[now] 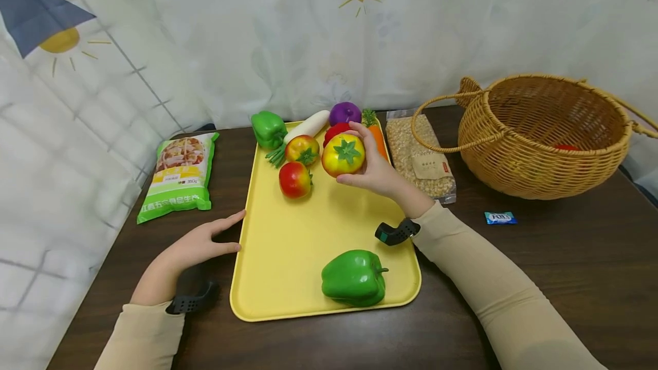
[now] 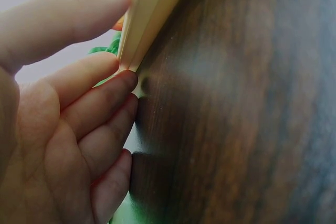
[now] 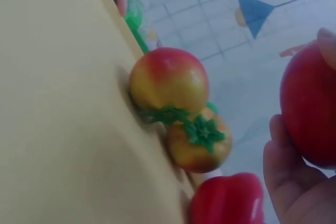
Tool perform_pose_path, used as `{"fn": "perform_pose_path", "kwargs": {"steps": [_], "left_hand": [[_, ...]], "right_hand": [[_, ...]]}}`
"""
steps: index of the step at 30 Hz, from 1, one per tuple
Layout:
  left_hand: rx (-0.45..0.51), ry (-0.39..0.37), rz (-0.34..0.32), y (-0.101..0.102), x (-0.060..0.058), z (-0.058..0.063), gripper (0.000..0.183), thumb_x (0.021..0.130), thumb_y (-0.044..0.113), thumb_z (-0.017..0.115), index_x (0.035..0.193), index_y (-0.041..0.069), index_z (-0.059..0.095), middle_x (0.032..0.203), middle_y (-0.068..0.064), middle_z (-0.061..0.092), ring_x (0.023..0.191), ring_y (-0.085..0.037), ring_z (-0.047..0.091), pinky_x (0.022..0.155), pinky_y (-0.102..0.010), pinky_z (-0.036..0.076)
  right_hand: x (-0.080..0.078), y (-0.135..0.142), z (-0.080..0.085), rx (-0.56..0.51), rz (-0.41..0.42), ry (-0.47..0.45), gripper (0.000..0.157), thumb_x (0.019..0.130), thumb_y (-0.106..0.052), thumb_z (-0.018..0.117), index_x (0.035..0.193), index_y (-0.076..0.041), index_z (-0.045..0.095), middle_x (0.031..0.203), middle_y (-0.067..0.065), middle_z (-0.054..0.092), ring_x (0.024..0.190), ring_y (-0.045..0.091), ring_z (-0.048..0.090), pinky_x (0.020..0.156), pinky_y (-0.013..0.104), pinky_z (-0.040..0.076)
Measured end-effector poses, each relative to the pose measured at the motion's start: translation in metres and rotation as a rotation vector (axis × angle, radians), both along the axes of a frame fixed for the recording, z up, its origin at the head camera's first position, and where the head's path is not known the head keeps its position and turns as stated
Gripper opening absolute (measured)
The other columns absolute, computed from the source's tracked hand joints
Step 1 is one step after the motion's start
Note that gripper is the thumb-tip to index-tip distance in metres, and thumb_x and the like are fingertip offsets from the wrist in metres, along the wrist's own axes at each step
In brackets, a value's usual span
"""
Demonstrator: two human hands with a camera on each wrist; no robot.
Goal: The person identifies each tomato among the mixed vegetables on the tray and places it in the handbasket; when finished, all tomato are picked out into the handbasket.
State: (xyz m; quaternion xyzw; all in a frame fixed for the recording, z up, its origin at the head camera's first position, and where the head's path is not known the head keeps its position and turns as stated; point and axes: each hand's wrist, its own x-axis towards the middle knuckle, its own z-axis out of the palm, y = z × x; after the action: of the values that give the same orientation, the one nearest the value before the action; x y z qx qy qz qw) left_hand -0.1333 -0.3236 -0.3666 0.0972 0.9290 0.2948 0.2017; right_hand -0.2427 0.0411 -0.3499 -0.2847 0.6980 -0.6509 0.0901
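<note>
My right hand [image 1: 380,175] holds a yellow-and-red tomato [image 1: 343,155] with a green leafy top, raised above the yellow tray [image 1: 303,250]. In the right wrist view this tomato [image 3: 310,108] shows its red side, with fingers and thumb around it. Two more tomatoes, one redder [image 1: 295,180] and one orange [image 1: 300,148], sit to its left on the tray. A red pepper [image 3: 228,202] stands near them, partly hidden behind my right hand in the head view. The fingertips of my left hand [image 1: 195,249] touch the tray's left rim, fingers extended.
A green bell pepper [image 1: 353,278] lies at the tray's front. Along its back are another green pepper [image 1: 268,129], a white radish [image 1: 310,125], a purple vegetable [image 1: 345,113] and a carrot [image 1: 379,140]. Food bags [image 1: 180,173] [image 1: 418,159], a wicker basket [image 1: 545,153] and a blue packet [image 1: 500,218] surround it.
</note>
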Motion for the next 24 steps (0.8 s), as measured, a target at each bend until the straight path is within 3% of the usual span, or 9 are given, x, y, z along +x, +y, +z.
{"fn": "perform_pose_path", "kwargs": {"steps": [7,12,19,24], "left_hand": [[-0.006,0.017,-0.003,0.002,0.002,-0.002,0.075,0.083,0.041,0.062,0.145,0.017,0.027,0.142,-0.024,0.033,0.129,-0.043,0.03,0.097,-0.057,0.033],[-0.002,0.016,-0.002,0.001,0.002,-0.001,0.075,0.083,0.041,0.062,0.145,0.018,0.027,0.142,-0.024,0.032,0.13,-0.043,0.029,0.096,-0.058,0.033],[0.005,0.003,-0.001,0.002,0.002,-0.001,0.075,0.083,0.041,0.062,0.145,0.017,0.026,0.143,-0.024,0.031,0.13,-0.043,0.028,0.097,-0.058,0.032],[0.009,0.0,-0.007,0.002,0.002,0.001,0.075,0.084,0.041,0.061,0.145,0.016,0.025,0.143,-0.025,0.031,0.13,-0.044,0.028,0.096,-0.058,0.033]], "right_hand": [[-0.001,0.028,0.02,0.133,-0.101,0.06,0.085,0.073,-0.004,0.073,0.139,-0.012,0.02,0.138,0.011,0.029,0.118,0.027,0.042,0.096,0.04,0.044],[-0.003,0.064,0.047,0.202,-0.179,0.096,0.084,0.074,-0.004,0.072,0.14,-0.012,0.021,0.136,0.012,0.031,0.113,0.026,0.046,0.088,0.029,0.047],[0.002,0.115,0.08,0.364,-0.359,0.155,0.084,0.074,-0.01,0.073,0.141,-0.016,0.023,0.137,0.01,0.03,0.111,0.023,0.044,0.08,0.019,0.045],[0.007,0.149,0.093,0.485,-0.502,0.164,0.085,0.075,-0.018,0.074,0.142,-0.022,0.022,0.139,0.009,0.03,0.11,0.021,0.042,0.077,0.016,0.041]]}}
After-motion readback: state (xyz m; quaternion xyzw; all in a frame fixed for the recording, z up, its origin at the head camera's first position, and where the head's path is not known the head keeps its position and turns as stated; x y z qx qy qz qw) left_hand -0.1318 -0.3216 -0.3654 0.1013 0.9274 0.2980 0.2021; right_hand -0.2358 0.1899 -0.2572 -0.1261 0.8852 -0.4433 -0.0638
